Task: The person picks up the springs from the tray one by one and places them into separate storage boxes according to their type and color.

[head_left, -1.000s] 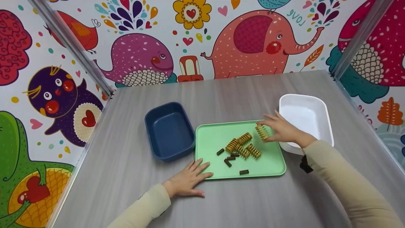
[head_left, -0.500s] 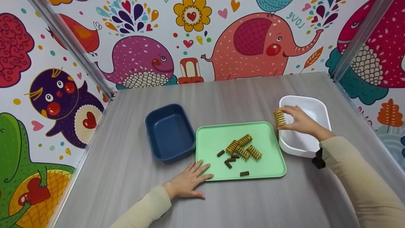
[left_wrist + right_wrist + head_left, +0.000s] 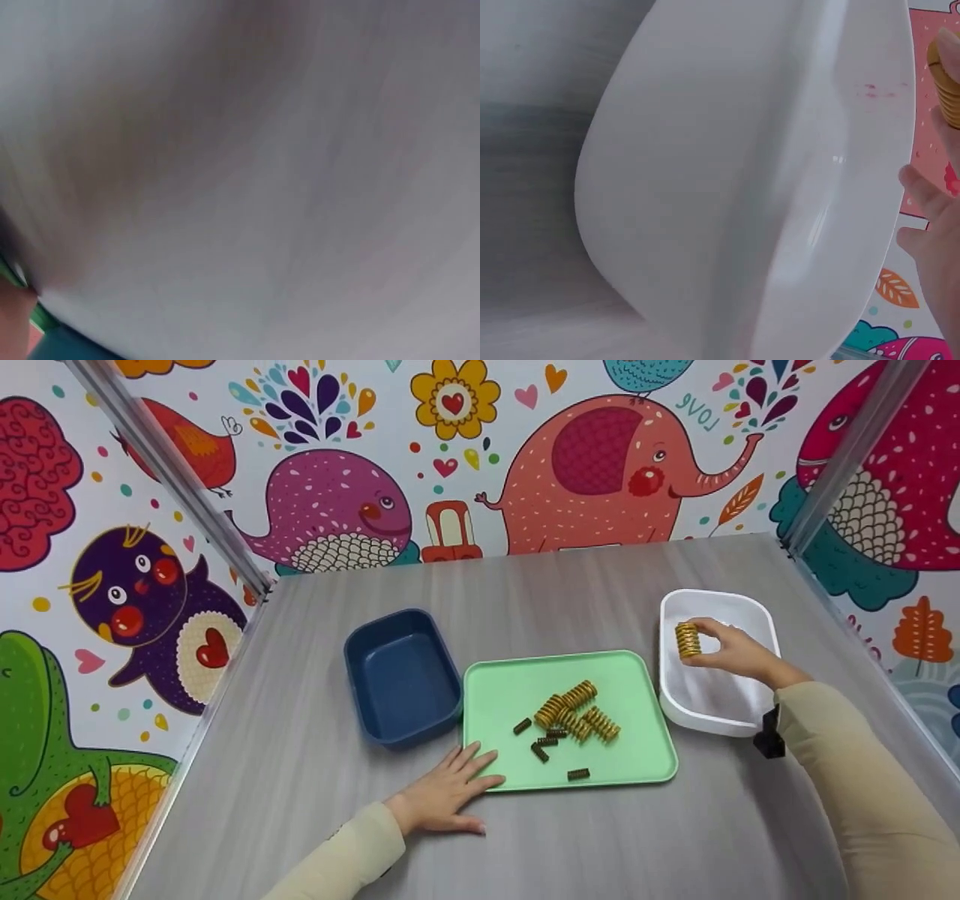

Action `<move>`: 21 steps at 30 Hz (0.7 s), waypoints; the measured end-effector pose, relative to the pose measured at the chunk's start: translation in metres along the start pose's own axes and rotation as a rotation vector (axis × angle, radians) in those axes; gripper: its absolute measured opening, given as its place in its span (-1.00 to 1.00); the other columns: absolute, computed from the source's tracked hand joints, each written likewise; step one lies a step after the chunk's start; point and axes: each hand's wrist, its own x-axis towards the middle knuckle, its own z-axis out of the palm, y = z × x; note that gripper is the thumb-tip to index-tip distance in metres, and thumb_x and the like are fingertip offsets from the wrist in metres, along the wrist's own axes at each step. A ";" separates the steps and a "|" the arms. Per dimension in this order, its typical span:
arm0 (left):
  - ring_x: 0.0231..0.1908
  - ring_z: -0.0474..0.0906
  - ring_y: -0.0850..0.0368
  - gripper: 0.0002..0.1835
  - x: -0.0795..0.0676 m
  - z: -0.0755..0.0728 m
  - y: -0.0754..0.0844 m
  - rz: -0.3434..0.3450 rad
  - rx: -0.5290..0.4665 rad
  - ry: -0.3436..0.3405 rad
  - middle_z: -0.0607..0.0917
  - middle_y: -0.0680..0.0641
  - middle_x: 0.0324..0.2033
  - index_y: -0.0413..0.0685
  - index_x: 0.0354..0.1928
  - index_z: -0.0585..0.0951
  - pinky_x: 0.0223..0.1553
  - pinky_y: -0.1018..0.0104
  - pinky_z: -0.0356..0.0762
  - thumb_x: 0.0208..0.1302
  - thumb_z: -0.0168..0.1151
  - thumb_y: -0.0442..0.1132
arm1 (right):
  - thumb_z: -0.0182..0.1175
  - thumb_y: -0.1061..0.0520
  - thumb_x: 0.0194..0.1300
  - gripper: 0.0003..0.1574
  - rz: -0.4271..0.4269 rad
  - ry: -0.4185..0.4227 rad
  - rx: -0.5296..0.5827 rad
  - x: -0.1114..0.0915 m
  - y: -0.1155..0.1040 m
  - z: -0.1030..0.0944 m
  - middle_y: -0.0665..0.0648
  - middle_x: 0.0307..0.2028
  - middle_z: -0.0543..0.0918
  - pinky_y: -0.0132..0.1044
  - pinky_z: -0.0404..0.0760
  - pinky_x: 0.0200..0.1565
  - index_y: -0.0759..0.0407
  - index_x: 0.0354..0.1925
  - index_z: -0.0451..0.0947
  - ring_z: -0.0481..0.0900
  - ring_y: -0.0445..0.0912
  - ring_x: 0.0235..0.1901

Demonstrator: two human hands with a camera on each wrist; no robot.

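A gold-yellow coil spring (image 3: pixel 688 640) is pinched between the thumb and fingers of my right hand (image 3: pixel 731 651), above the white bin (image 3: pixel 716 721). The right wrist view shows the same spring (image 3: pixel 948 94) at its right edge, beside the white wall of the bin (image 3: pixel 682 172). My left hand (image 3: pixel 442 795) lies flat with fingers spread, its fingertips on the near-left corner of the green tray (image 3: pixel 495 679). Several gold springs (image 3: pixel 577 694) lie clustered on that tray, with several small dark springs (image 3: pixel 578 774) around them. In the left wrist view the hand shows only at the lower left corner.
A dark blue bin (image 3: pixel 405 682) stands left of the tray, its rim close against the tray's edge. Behind the grey table (image 3: pixel 487 600) rises a wall with cartoon animals (image 3: pixel 592 472). Metal posts (image 3: pixel 180 480) stand at the back corners.
My right hand has carried the gold spring from the tray's right side rightward to above the white bin. The left hand stays in place on the tray corner.
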 end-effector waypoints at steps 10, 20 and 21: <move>0.38 -0.22 -0.20 -0.20 -0.001 0.000 0.001 -0.007 0.017 -0.008 -0.05 -0.12 0.41 0.19 0.40 0.08 0.27 -0.15 -0.01 0.19 -0.15 0.38 | 0.25 -0.11 0.14 -0.03 0.076 -0.055 0.035 0.009 0.010 -0.003 0.49 0.30 0.06 0.29 -0.08 0.22 0.31 0.30 0.03 -0.08 0.36 0.29; 0.38 -0.16 -0.20 -0.21 0.000 -0.002 0.002 0.001 0.012 0.009 0.00 -0.13 0.40 0.17 0.38 0.12 0.26 -0.15 0.03 0.18 -0.13 0.37 | 0.32 0.04 0.08 -0.10 -0.047 -0.063 -0.083 0.019 0.020 -0.003 0.55 0.18 0.25 0.28 -0.19 0.23 0.50 0.19 0.15 0.09 0.38 0.23; 0.38 -0.17 -0.20 -0.21 0.000 -0.003 0.002 0.001 0.012 0.008 0.00 -0.13 0.40 0.17 0.39 0.12 0.26 -0.16 0.03 0.18 -0.13 0.37 | 0.32 0.05 0.08 -0.11 -0.043 -0.068 -0.089 0.020 0.020 -0.003 0.54 0.19 0.25 0.27 -0.14 0.23 0.49 0.20 0.15 0.10 0.37 0.23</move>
